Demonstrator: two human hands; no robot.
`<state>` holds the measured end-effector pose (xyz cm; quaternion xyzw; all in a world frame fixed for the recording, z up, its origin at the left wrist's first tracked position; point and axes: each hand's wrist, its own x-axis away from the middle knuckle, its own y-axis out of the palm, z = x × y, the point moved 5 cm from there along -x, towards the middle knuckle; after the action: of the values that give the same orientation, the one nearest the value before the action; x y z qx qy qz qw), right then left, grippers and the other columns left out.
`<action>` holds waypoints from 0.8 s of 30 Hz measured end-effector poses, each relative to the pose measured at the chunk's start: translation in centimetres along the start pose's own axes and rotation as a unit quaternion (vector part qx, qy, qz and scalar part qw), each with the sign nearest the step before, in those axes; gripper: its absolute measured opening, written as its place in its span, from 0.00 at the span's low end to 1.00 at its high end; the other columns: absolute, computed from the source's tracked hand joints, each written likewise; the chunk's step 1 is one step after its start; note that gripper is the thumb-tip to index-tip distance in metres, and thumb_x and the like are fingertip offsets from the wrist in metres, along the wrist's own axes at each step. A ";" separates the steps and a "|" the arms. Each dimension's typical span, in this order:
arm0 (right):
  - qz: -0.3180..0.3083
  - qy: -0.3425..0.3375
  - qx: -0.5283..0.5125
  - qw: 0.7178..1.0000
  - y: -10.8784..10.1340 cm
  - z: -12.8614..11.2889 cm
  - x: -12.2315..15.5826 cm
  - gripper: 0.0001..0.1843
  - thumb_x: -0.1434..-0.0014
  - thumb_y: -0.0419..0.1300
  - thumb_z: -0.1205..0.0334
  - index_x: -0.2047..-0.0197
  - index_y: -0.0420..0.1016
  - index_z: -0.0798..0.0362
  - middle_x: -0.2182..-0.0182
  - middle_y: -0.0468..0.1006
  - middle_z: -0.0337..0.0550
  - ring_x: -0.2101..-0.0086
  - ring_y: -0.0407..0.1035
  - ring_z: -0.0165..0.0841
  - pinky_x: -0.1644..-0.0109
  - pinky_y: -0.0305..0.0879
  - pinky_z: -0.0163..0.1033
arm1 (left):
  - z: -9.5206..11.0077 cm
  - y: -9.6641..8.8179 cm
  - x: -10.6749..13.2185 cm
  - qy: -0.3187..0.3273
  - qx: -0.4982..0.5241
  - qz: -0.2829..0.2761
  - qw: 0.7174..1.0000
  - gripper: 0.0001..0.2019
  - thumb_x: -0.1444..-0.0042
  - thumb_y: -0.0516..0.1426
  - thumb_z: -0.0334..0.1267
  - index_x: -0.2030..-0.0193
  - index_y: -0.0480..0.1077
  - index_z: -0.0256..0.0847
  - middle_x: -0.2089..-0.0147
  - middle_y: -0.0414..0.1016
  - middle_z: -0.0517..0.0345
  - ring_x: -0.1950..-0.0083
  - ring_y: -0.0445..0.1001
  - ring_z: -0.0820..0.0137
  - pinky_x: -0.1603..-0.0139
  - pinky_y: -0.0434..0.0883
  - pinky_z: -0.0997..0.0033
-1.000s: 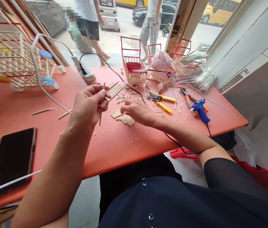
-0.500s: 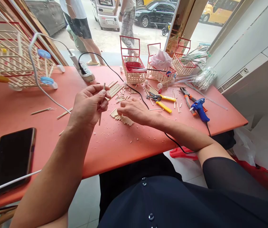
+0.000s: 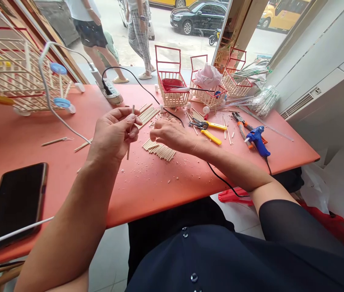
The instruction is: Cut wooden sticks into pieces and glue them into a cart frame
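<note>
My left hand (image 3: 115,132) is closed, pinching a thin wooden stick (image 3: 128,152) upright between thumb and fingers above the table. To its right, my right hand (image 3: 172,134) has its fingers curled together and pointing left; what they hold, if anything, is hidden. Just below it lies a row of short cut sticks (image 3: 164,152), side by side on the table, one lying askew on top. Longer sticks (image 3: 147,115) lie behind the hands, among small cut pieces. Yellow-handled cutters (image 3: 210,132) rest to the right of my right hand.
A blue glue gun (image 3: 257,141) and pliers (image 3: 241,121) lie at the right. Stick-built carts, one with a red basket (image 3: 173,87), stand along the window. A larger cart (image 3: 16,77) and a phone (image 3: 15,207) are at left. A black cable (image 3: 141,87) crosses the table.
My right hand has lifted slightly off the row of short sticks, showing more of it, with a stick now lying askew on top. My left hand keeps its stick almost still.
</note>
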<state>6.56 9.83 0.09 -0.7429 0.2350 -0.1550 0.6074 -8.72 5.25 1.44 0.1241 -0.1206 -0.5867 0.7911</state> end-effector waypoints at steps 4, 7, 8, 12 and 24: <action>-0.046 -0.014 0.060 0.997 1.3 -0.9 -0.5 0.10 0.22 0.62 0.68 0.46 0.87 0.55 0.43 0.83 0.55 0.48 0.71 0.44 0.46 0.56 0.47 | 0.2 0.1 0.0 0.005 -0.004 0.002 1.000 0.08 0.41 0.64 0.19 0.66 0.79 0.35 0.74 0.75 0.60 0.83 0.57 0.82 0.80 0.56 0.79; -0.062 -0.022 0.084 0.994 1.4 -1.5 -0.8 0.12 0.21 0.59 0.69 0.47 0.86 0.57 0.45 0.85 0.56 0.50 0.72 0.43 0.45 0.56 0.48 | 0.2 0.2 0.2 -0.007 -0.001 0.020 1.000 0.11 0.41 0.60 0.18 0.67 0.79 0.34 0.75 0.74 0.59 0.83 0.57 0.82 0.81 0.54 0.79; -0.065 -0.024 0.085 0.994 1.4 -1.6 -0.8 0.13 0.20 0.59 0.69 0.47 0.86 0.57 0.46 0.85 0.56 0.52 0.72 0.43 0.45 0.56 0.48 | 0.2 0.2 0.2 -0.011 -0.001 0.024 1.000 0.11 0.41 0.59 0.17 0.67 0.79 0.34 0.76 0.74 0.59 0.84 0.57 0.82 0.81 0.54 0.79; -0.042 -0.034 0.085 0.995 1.2 -0.8 -1.5 0.12 0.20 0.58 0.69 0.49 0.85 0.58 0.48 0.85 0.56 0.54 0.72 0.41 0.47 0.57 0.48 | 0.2 0.1 0.0 -0.004 -0.002 0.013 1.000 0.10 0.41 0.61 0.18 0.66 0.79 0.35 0.75 0.75 0.60 0.83 0.58 0.82 0.80 0.56 0.79; -0.017 -0.152 0.096 0.984 1.8 -0.5 -5.4 0.15 0.19 0.54 0.70 0.44 0.83 0.56 0.34 0.81 0.58 0.40 0.72 0.46 0.38 0.61 0.49 | 0.1 -0.6 -0.6 0.000 -0.012 0.001 1.000 0.09 0.40 0.62 0.19 0.65 0.78 0.36 0.75 0.75 0.61 0.83 0.61 0.80 0.80 0.55 0.77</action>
<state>1.52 12.06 -1.25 -0.6997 0.1108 -0.0727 0.7020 -9.47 5.61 1.30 0.1149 -0.1135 -0.5872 0.7932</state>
